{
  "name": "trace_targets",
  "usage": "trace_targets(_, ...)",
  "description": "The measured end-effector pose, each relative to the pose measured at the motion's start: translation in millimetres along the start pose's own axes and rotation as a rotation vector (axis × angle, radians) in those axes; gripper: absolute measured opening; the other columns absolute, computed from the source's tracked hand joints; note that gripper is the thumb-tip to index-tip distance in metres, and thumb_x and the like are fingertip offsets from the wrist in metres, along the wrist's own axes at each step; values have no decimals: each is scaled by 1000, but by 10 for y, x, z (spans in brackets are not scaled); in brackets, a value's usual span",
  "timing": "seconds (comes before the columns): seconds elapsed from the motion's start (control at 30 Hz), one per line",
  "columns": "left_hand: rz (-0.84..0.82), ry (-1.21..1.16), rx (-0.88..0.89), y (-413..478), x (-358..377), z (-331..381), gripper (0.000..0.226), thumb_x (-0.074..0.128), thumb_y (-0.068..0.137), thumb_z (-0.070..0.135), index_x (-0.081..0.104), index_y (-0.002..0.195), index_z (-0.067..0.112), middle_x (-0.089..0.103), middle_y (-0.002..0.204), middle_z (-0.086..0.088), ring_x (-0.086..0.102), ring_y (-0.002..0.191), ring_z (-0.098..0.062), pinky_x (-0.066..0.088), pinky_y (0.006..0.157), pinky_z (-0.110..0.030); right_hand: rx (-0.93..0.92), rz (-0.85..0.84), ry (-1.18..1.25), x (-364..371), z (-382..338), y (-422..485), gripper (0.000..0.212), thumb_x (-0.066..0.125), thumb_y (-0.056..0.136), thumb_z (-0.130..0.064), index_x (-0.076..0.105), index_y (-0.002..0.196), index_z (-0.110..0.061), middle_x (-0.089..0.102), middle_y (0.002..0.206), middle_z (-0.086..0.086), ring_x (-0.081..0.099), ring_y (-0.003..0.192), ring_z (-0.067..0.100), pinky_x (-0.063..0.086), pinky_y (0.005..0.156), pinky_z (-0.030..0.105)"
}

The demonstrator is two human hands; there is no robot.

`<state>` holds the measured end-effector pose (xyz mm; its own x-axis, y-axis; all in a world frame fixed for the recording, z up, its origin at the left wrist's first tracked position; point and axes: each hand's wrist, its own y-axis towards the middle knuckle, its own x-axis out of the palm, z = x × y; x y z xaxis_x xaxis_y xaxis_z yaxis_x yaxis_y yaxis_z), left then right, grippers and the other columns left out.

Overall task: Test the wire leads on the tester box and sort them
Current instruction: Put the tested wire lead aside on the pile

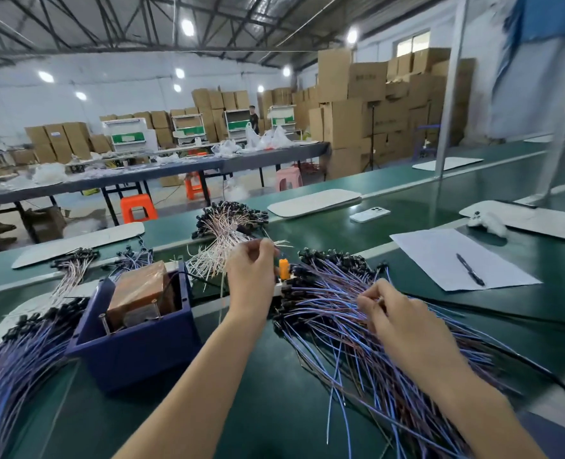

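Note:
A dark blue tester box [132,342] with a brown transformer inside stands left of centre on the green bench. My left hand [251,276] is raised beside an orange switch block [284,268], its fingers pinching a thin wire lead near the white-wire bundle [221,240]. My right hand [397,316] lies on the big heap of blue and brown leads [340,313], fingertips pinching wires there. Another pile of blue leads [13,366] lies at the far left.
Small lead bundles [75,263] lie behind the box. A sheet of paper [440,256] with a pen [469,269] is at right, a white phone [369,214] behind it. A black cable [539,369] runs along the right edge. White mats lie on the conveyor.

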<state>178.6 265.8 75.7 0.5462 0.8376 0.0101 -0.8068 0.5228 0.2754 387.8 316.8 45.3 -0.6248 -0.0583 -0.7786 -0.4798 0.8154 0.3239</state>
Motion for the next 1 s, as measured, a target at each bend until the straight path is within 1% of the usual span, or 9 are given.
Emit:
trace_targets(0.1, -129, 32, -105, 91, 313, 9, 20, 54, 102, 23, 67, 93, 11, 67, 73, 3, 57, 57, -7, 47, 52, -22, 25, 22, -20, -10, 152, 62, 15, 46, 105, -40, 53, 94, -32, 66, 81, -10, 60, 73, 11, 51, 67, 36)
trace_targets(0.17, -277, 10, -275, 127, 464, 17, 18, 51, 104, 18, 65, 101, 7, 70, 92, -4, 62, 70, -12, 50, 53, -20, 49, 16, -60, 0, 215, 111, 13, 47, 105, -37, 57, 105, -30, 67, 100, -7, 60, 88, 12, 50, 76, 35)
trace_targets(0.23, -392, 18, -423, 117, 535, -8, 17, 51, 104, 13, 63, 104, 1, 66, 100, -11, 62, 75, -17, 53, 57, -22, 71, -3, -139, 37, 255, 140, 27, 44, 105, -40, 55, 127, -28, 62, 121, -4, 56, 107, 16, 47, 89, 34)
trace_targets(0.33, -466, 68, -452, 61, 509, -90, 18, 50, 104, 14, 63, 107, 1, 66, 101, -10, 61, 71, -15, 55, 59, -22, 83, 17, -189, 124, 248, 132, 41, 39, 105, -45, 44, 142, -30, 55, 135, -3, 50, 121, 17, 41, 100, 34)
trace_targets(0.43, -536, 120, -421, -9, 349, -178, 14, 49, 106, 20, 61, 104, 14, 71, 100, -4, 65, 72, -13, 57, 62, -23, -3, 102, -124, 260, 136, 100, 38, 41, 104, -40, 50, 139, -29, 57, 133, -5, 51, 121, 15, 40, 102, 34)
trace_targets(0.57, -659, 169, -400, -83, -25, -261, 23, 52, 105, 28, 65, 115, 12, 74, 97, -3, 66, 73, -13, 57, 69, -27, -233, 135, 9, 521, -210, 33, 28, 46, 103, -30, 59, 128, -26, 60, 122, -7, 54, 112, 16, 44, 98, 35)
trace_targets(0.67, -737, 212, -350, -163, -423, -293, 23, 49, 105, 21, 70, 103, 13, 74, 83, 0, 68, 74, -13, 56, 79, -34, -400, 102, 105, 804, -555, -55, 23, 49, 102, -23, 62, 121, -22, 60, 112, -5, 55, 101, 18, 47, 92, 35)
trace_targets(0.73, -707, 245, -352, -199, -745, -310, 28, 44, 106, 14, 72, 105, 12, 76, 90, -8, 71, 82, -20, 59, 84, -38, -457, 56, 176, 1016, -774, -115, 22, 48, 102, -21, 62, 120, -21, 56, 111, -4, 55, 98, 18, 47, 89, 34)
trace_targets(1.0, -511, 488, -421, -303, -2266, -359, 25, 46, 106, 22, 70, 105, 17, 73, 82, 2, 66, 72, -13, 54, 63, -26, -572, -210, 395, 1840, -1667, -421, 23, 42, 104, -28, 58, 120, -33, 56, 108, -13, 55, 94, 9, 46, 80, 24)
